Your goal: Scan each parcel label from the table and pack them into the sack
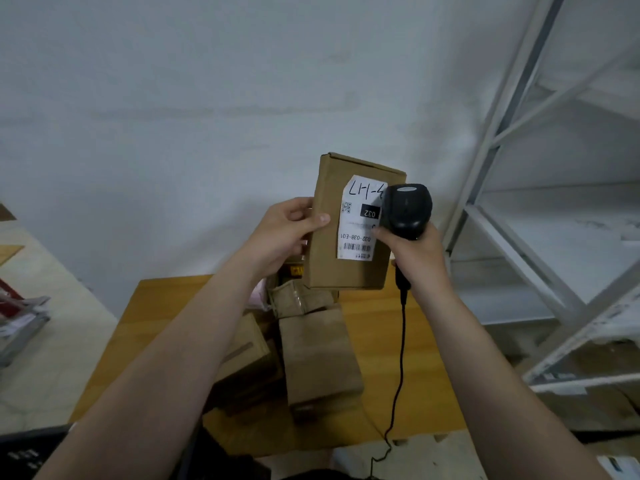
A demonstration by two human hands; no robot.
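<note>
Above the wooden table (166,306), the left hand (287,233) grips a cardboard parcel (332,261) by its edge, thumb on the front, and holds it upright. Its white label (356,233) faces the person. Just right, the right hand (415,254) is wrapped around a black scanner (408,206), touching the label. More parcels (318,355) lie on the table below.
</note>
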